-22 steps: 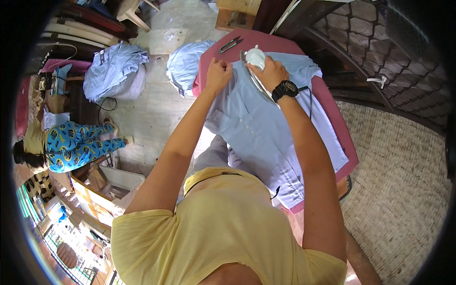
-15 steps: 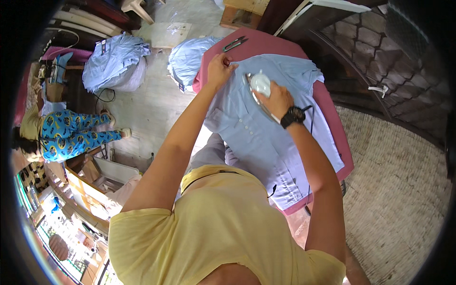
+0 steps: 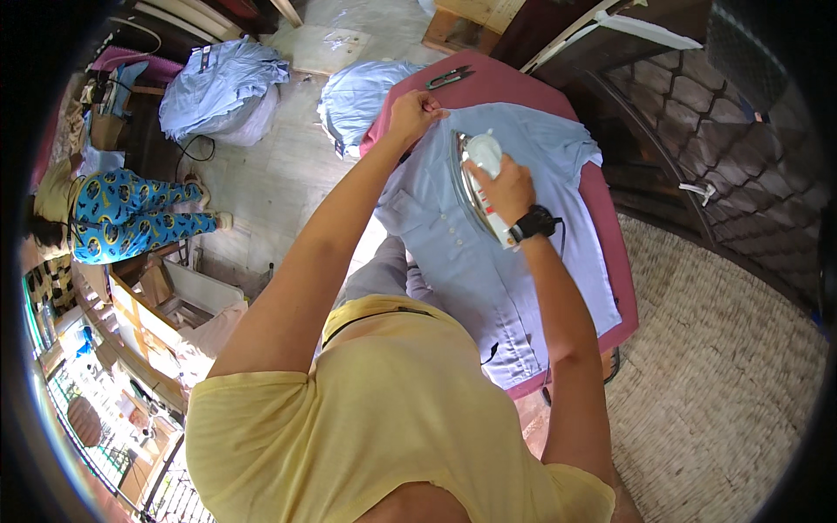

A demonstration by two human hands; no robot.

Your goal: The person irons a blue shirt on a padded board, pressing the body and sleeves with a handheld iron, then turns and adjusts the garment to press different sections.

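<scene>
A light blue button-up shirt (image 3: 432,248) is spread over the red padded ironing board (image 3: 615,261). My right hand (image 3: 507,190), a black watch at its wrist, is closed round the handle of a white clothes iron (image 3: 485,155). The iron rests with its soleplate on the upper part of the shirt, beside the buttons. At the shirt's far left edge, my left hand (image 3: 416,115) has its fingers curled and pinching the fabric. Green thread snips (image 3: 449,78) lie on the board just beyond that hand.
One heap of blue garments (image 3: 362,94) sits past the board's left side, another heap (image 3: 225,87) farther left. A person in patterned blue trousers (image 3: 131,213) bends over at the left. A dark metal grille door (image 3: 697,113) stands at the right, by a woven mat (image 3: 715,349).
The iron has tilted in my right hand, showing more of its side, and shifted slightly over the shirt. My left hand stays at the shirt's edge. The whole view has shifted a little.
</scene>
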